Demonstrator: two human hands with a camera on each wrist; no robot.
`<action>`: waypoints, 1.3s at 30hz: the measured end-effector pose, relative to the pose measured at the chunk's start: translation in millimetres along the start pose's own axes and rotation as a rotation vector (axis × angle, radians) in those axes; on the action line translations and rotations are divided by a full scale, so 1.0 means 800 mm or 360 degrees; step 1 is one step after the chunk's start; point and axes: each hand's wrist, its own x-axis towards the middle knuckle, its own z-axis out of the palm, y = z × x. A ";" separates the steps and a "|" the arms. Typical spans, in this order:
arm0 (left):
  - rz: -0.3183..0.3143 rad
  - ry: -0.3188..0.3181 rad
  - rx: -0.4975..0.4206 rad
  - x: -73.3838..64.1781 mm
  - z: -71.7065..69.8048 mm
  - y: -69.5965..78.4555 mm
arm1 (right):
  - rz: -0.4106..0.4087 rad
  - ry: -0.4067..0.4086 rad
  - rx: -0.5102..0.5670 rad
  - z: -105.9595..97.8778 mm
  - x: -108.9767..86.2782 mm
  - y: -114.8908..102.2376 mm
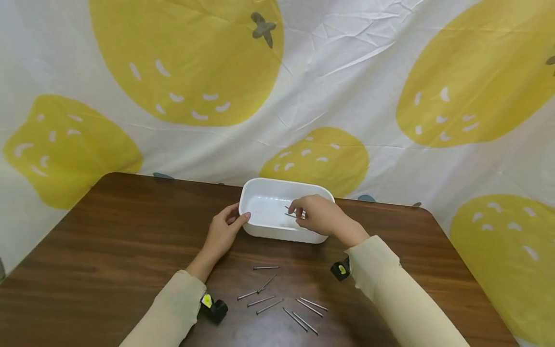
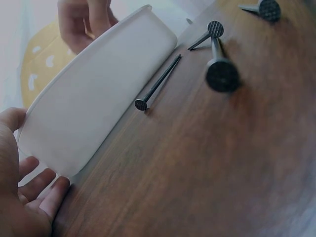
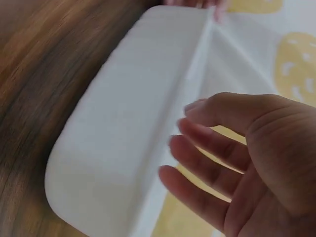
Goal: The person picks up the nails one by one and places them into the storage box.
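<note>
- the left hand steadied the white tub at its left end, thumb on the rim and fingers against the wall; in the left wrist view the fingers lay loosely bent at the corner, more a brace than a grip.
- the right hand hung over the tub's right half, fingertips down inside it; a nail or two showed just at the fingertips, but whether they were pinched or already lying on the floor i could not tell.
- in the right wrist view the right hand's fingers were relaxed and slightly spread, with no nail visible between them.
- the tub stood at the table's far edge, in the middle.
- about nine loose nails lay scattered on the wood between the forearms, near the tub but apart from it.
- judged from that, the sorting was early: one or two nails in, most left outside.
</note>
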 end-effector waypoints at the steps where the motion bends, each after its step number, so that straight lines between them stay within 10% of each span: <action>1: -0.0001 0.0001 0.0000 0.001 0.000 0.000 | -0.0012 0.0009 -0.0003 -0.002 -0.006 -0.002; 24: -0.0029 -0.0021 0.0014 0.000 0.000 0.001 | -0.0069 0.0107 0.0291 0.012 -0.129 -0.018; 39: -0.0006 -0.0044 -0.0024 0.002 0.000 -0.002 | -0.0126 -0.0044 0.0386 0.014 -0.142 -0.029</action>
